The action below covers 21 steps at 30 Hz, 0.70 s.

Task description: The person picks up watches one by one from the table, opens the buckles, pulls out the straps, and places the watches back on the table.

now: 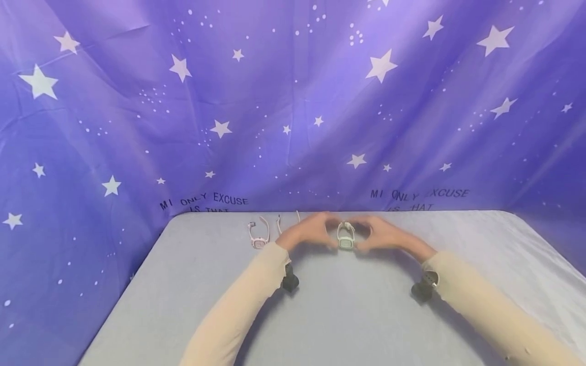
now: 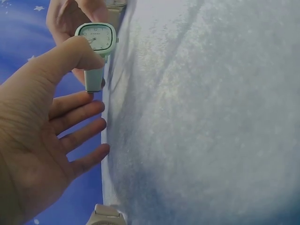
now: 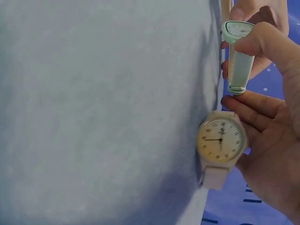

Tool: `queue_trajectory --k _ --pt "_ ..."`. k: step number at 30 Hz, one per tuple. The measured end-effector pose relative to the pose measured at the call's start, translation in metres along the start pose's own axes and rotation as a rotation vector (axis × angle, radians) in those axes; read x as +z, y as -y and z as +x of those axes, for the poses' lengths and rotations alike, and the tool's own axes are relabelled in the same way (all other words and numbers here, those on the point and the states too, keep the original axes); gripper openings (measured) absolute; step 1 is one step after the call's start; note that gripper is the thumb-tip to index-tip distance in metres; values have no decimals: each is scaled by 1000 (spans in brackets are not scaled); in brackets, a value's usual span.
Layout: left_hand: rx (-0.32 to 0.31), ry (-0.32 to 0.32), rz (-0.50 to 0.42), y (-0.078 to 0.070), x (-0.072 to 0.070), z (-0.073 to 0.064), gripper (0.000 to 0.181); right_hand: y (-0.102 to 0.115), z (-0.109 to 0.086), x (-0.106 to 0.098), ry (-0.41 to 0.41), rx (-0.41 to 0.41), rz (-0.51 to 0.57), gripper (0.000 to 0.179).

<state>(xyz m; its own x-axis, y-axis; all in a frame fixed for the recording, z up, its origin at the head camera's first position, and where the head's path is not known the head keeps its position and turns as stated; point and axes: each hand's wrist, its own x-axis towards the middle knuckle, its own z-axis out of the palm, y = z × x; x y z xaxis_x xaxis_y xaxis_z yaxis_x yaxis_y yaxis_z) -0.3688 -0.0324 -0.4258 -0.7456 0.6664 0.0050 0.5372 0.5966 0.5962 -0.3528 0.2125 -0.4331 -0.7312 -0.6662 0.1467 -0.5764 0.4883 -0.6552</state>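
A mint-green wristwatch [image 1: 345, 243] with a rounded square case and a looped strap is held between both hands near the table's far side. My left hand [image 1: 315, 230] holds it from the left, its thumb at the watch case and its index fingertip by the strap's buckle end; the other fingers spread below in the left wrist view. From the opposite side my right hand [image 1: 383, 234] holds the same watch, thumb on the case edge and index finger at the strap end. In the right wrist view a cream round-faced watch [image 3: 221, 140] stands beside the right hand's fingers.
A pink watch [image 1: 259, 244] stands on the grey cloth-covered table [image 1: 348, 315], left of the left hand. Beside it, another watch's strap [image 1: 279, 223] shows, partly hidden by that hand. Behind the table hangs a purple star-printed curtain [image 1: 256, 101].
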Motion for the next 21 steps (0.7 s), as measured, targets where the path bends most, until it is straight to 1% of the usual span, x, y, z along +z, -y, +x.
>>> queue_trajectory --k 3,6,8,9,11,14,16,19,21 --pt "-6 -32 -67 1 -4 -3 76 7 1 -2 -7 56 24 80" --pt "-25 -61 -133 -2 -10 -8 77 17 3 -4 -14 149 54 82" --pt "-38 -83 -192 -4 -15 -13 78 22 6 -6 -36 170 49 83" --pt "-39 -95 -219 -6 -18 -15 77 26 7 -6 -48 169 48 82" --pt "-29 -118 -235 -9 -25 -20 78 32 9 -8 -70 157 63 83" --pt "10 -148 -219 -16 -37 -30 78 46 12 -12 -106 108 49 82" --pt "43 -175 -193 -20 -47 -37 78 57 15 -15 -124 81 69 81" --pt "86 -225 -191 -28 -61 -50 76 76 19 -21 -156 32 71 80" --pt "107 -256 -187 -32 -68 -58 75 87 22 -23 -161 3 86 79"
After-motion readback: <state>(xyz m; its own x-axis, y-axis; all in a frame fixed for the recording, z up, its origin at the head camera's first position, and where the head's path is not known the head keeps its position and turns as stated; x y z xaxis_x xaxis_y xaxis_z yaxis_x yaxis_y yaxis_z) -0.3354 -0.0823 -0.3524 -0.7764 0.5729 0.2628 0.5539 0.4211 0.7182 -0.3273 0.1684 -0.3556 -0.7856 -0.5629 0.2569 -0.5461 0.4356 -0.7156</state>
